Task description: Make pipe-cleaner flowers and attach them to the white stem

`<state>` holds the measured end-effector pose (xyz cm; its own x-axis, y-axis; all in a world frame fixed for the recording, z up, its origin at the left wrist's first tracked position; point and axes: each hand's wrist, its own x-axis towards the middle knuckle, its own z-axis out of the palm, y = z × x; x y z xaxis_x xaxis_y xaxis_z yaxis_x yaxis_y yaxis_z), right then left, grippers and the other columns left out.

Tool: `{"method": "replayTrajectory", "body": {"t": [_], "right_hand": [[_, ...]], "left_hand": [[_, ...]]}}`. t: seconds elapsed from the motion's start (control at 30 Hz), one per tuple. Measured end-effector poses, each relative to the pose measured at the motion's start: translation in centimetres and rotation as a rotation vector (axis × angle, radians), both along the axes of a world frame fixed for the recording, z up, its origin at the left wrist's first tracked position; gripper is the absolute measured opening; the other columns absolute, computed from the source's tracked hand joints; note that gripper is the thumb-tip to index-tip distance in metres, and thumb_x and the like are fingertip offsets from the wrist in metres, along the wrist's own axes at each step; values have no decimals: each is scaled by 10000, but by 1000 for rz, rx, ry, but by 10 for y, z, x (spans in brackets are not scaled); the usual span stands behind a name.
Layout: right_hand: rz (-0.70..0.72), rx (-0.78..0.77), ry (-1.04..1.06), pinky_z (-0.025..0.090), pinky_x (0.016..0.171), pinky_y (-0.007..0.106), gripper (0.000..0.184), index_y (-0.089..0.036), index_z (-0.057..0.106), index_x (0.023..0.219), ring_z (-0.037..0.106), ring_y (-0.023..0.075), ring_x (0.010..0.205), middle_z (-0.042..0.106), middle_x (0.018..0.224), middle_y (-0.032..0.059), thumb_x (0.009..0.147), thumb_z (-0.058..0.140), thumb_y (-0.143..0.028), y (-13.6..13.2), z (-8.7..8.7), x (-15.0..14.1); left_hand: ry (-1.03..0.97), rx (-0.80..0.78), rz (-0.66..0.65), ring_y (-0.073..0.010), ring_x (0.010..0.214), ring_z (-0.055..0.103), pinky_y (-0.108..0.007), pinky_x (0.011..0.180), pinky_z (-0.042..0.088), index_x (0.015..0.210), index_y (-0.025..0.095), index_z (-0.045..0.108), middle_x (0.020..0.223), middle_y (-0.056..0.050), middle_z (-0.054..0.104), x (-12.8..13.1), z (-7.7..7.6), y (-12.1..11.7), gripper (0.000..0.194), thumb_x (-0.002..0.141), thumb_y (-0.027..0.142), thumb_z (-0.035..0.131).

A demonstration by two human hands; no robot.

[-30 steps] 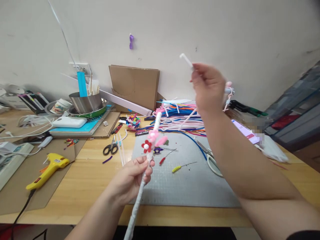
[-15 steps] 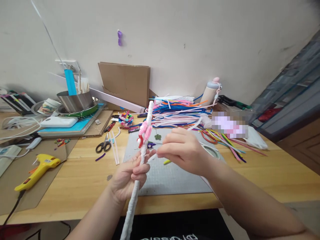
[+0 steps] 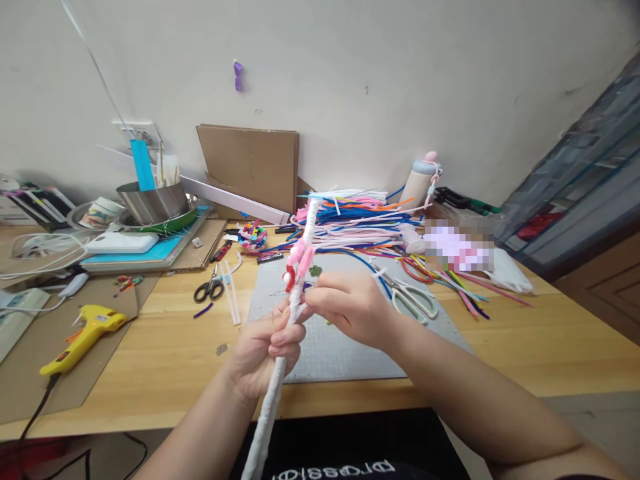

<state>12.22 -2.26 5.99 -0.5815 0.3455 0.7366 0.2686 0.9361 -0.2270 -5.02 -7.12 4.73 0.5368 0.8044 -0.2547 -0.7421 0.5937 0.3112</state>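
From where I stand, the left hand is curled round a white-wrapped stem, tilted in front of the cutting mat — the right hand pinches a white pipe cleaner close against it.

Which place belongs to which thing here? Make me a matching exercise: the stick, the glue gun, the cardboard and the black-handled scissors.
Things:
1. White stick
2. Yellow glue gun
3. Cardboard
4. Black-handled scissors

Places:
A. On bare wooden tabletop
B. Standing by the wall
C. Gripped in the left hand
D. On a flat brown sheet

Pairs: 1-C, 2-D, 3-B, 4-A
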Motion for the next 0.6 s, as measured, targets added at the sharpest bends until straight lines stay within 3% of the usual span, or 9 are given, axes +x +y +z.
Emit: {"method": "replayTrajectory", "body": {"t": [0.33, 0.6], "right_hand": [[-4, -102, 83, 431, 600, 244, 84, -194, 578, 888, 555, 118, 666, 611, 750, 16, 842, 512, -170, -4, -9, -6], [5, -113, 94, 440, 614, 245, 109, -189, 567, 914, 573, 121, 690, 637, 772, 20, 855, 482, -156, -6, -9, -6]], "left_hand": [[-91, 77, -30, 19, 420, 460, -34, 352, 377, 837, 68, 550, 718, -15, 473, 0, 1, -1, 128, 820, 35, 428], [-131, 54, -37, 10, 430, 474, -47, 356, 381, 844, 101, 529, 716, -6, 454, 1, 0, -2, 126, 821, 34, 425]]}}
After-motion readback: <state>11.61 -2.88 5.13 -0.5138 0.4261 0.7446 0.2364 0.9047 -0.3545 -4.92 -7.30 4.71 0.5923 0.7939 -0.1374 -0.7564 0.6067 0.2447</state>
